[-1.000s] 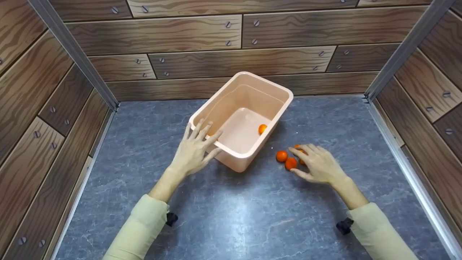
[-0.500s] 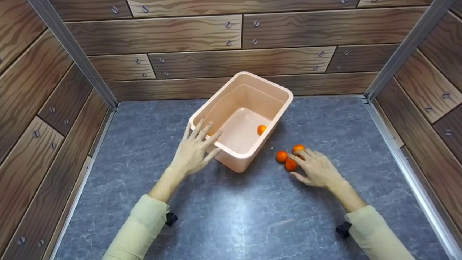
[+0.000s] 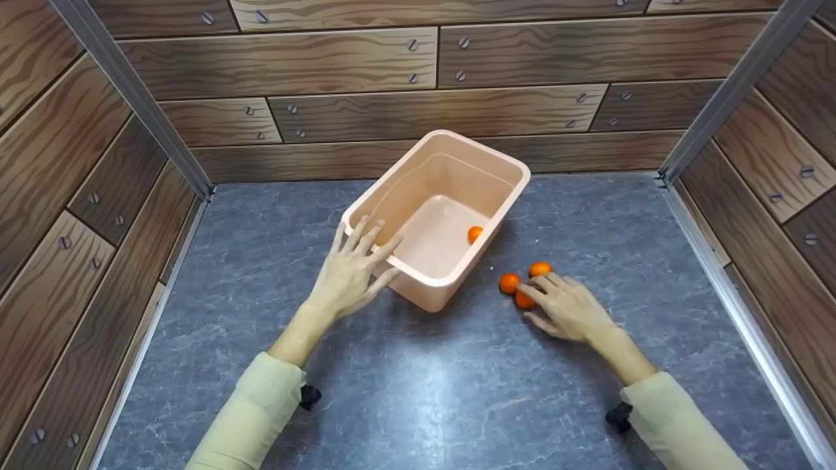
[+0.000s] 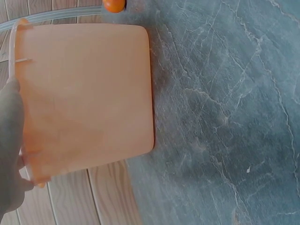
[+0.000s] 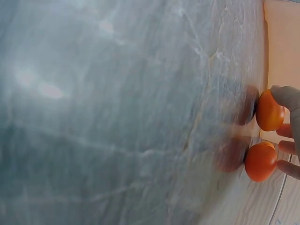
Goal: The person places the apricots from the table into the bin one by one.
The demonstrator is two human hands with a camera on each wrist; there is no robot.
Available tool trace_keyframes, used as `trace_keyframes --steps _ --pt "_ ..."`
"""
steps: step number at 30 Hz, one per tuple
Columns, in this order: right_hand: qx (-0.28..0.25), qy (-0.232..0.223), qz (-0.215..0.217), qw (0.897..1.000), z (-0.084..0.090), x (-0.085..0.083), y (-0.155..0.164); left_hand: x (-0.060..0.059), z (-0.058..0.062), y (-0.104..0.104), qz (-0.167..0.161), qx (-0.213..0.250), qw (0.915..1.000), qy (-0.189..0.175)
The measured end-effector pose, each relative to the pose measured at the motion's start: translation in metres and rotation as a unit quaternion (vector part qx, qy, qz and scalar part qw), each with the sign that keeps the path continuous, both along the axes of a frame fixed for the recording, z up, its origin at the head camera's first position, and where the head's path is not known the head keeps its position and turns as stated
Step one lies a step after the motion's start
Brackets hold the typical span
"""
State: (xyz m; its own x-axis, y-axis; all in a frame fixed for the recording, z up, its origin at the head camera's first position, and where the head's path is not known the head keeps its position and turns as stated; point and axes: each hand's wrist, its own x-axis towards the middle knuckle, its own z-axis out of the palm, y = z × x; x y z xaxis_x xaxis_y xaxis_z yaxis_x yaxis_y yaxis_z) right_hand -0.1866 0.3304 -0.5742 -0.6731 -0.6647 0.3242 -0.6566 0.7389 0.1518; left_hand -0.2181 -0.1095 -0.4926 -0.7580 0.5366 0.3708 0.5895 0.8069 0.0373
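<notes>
Near the middle of the head view, the left hand (image 3: 346,274) lies with straight fingers against the near rim of the peach bin (image 3: 450,156), steadying it (one orange fruit (image 3: 475,234) already sits inside). Right of the bin, the right hand (image 3: 568,307) touches the nearest of three small oranges (image 3: 524,299) on the grey table (image 3: 418,391), fingers relaxed, not yet closed. I judge this the picking step; next, the fingers must close around that orange.

A staged test booth: printed-wood walls (image 3: 366,59), marble-look floor (image 3: 418,378).
</notes>
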Motion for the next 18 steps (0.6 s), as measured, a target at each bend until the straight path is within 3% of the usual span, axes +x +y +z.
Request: trace_keyframes --steps 18 --pt "-0.001 -0.005 0.0 1.0 -0.0044 -0.0027 0.0003 -0.0009 -0.0001 -0.0007 -0.003 0.0 1.0 0.007"
